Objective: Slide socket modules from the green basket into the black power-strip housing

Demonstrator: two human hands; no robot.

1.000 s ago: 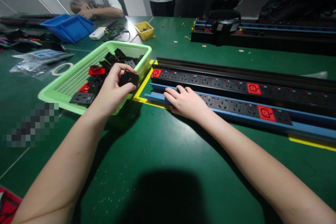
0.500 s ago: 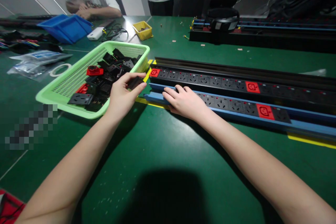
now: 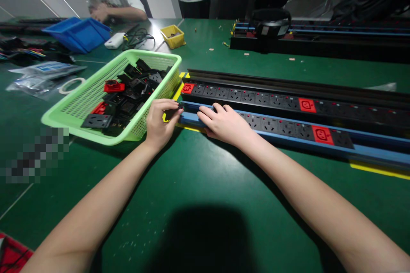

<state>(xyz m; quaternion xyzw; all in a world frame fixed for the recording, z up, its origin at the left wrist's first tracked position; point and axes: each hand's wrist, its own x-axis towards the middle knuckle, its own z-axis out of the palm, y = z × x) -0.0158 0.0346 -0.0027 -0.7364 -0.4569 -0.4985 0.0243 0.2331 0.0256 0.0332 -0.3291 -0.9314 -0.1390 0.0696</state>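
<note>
My left hand [image 3: 160,124] pinches a dark socket module [image 3: 170,113] between thumb and fingers, at the left end of a long blue rail [image 3: 371,153]. Much of that module is hidden by the fingers. Curled over the rail a little farther right is my right hand [image 3: 228,124], its fingertips on the inside and the thumb side at the near edge. Right of this hand, black socket modules [image 3: 269,125] and a red socket [image 3: 323,135] sit in a row in the rail. Beside my left hand stands a light green basket [image 3: 110,140] of loose black and red modules.
Behind the blue rail lies a black strip [image 3: 275,107] with black and red sockets. Farther back are a yellow bin [image 3: 175,42], a blue bin [image 3: 81,40], a white tape ring [image 3: 72,86] and plastic bags [image 3: 38,83]. People are across the green table [image 3: 205,204].
My left hand has moved right and slightly down with the socket module, from the basket's edge to the blue rail's left end. My right hand has stayed in place on the rail.
</note>
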